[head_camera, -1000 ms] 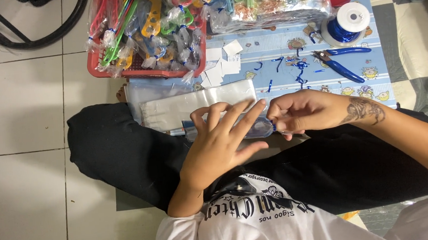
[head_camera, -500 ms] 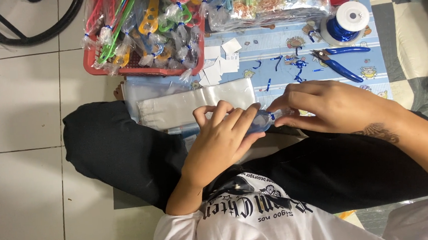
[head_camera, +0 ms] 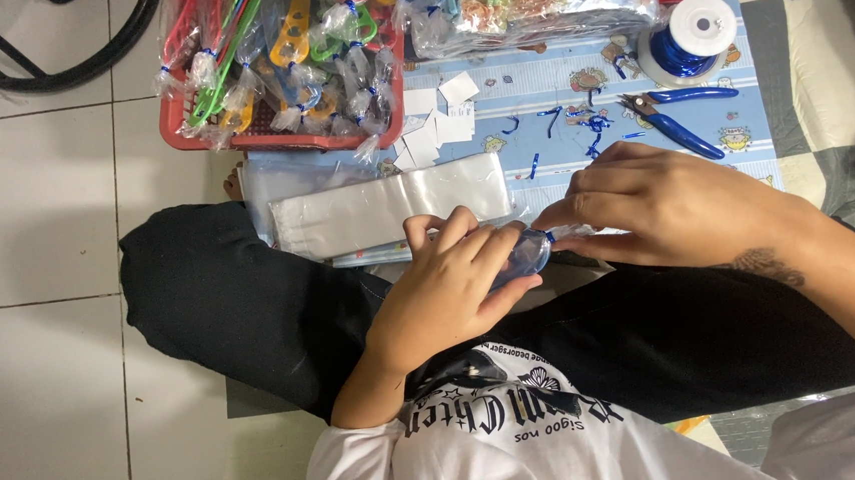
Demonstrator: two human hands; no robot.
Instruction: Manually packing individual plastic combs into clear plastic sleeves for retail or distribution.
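Near the middle of the frame, the left hand [head_camera: 446, 289] curls its fingers around a small blue item wrapped in a clear plastic bag [head_camera: 527, 253], thumb below and fingers pressed together over the top, so the packet sits in its grip above the person's black-trousered lap [head_camera: 252, 312]. The right hand [head_camera: 671, 203], just right of centre, meets the packet's end, its fingertips pinching the bag's gathered neck where a short piece of blue twist wire [head_camera: 549, 237] shows; the remaining fingers are bunched close, not spread. Just above the left hand lies a flat stack of clear plastic bags [head_camera: 385, 208] on a pale blue patterned mat [head_camera: 557, 81]. At the upper left of the mat stands a red plastic basket [head_camera: 280, 135] filled with finished clear packets of coloured plastic pieces tied with blue wire. Small white paper squares [head_camera: 439, 124] lie beside the basket, with scattered blue wire offcuts [head_camera: 590, 123] to their right. In the upper right, a white spool of shiny blue wire [head_camera: 689, 41] stands near blue-handled pliers [head_camera: 680, 117]. A black cable [head_camera: 44, 56] loops over the white floor tiles in the upper left corner.
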